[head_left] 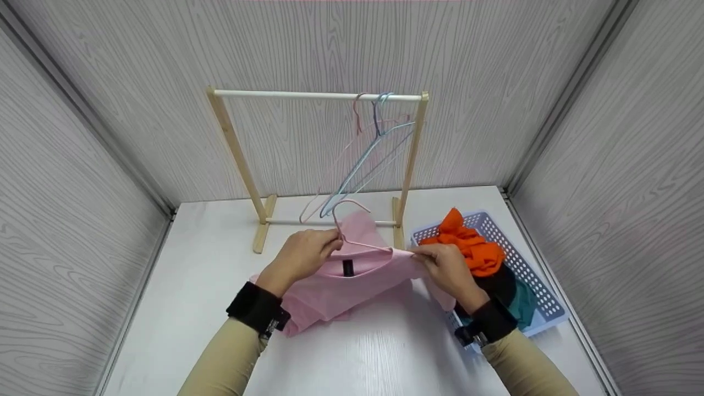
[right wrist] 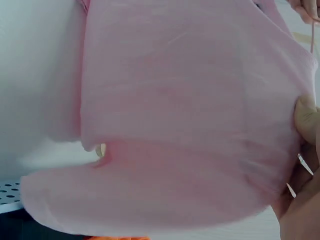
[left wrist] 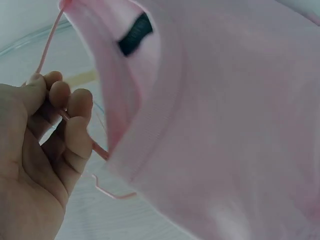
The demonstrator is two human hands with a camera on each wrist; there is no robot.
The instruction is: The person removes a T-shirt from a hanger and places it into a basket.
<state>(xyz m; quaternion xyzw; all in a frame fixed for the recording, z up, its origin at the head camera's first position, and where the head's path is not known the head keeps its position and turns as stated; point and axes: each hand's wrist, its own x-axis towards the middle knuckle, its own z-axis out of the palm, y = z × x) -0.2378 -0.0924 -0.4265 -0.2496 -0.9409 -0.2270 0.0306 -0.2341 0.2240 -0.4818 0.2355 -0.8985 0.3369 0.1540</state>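
A pink shirt (head_left: 352, 294) with a dark neck label (head_left: 347, 268) hangs between both hands above the white table. My left hand (head_left: 305, 256) holds a pink wire hanger (left wrist: 49, 42) just below its hook, in front of the neck opening. One arm of that hanger runs right, into the shirt's shoulder. With thumb and fingers, my right hand (head_left: 448, 269) pinches the pink cloth at that shoulder. A sleeve droops below the right hand in the right wrist view. Cloth hides the end of the hanger's right arm.
Behind the shirt stands a wooden rack with a white rail (head_left: 286, 94). Several hangers, pink and blue (head_left: 360, 160), hang near its right post. At right, a lilac perforated basket (head_left: 528, 269) holds orange cloth (head_left: 467, 247), black cloth and teal cloth (head_left: 525, 302).
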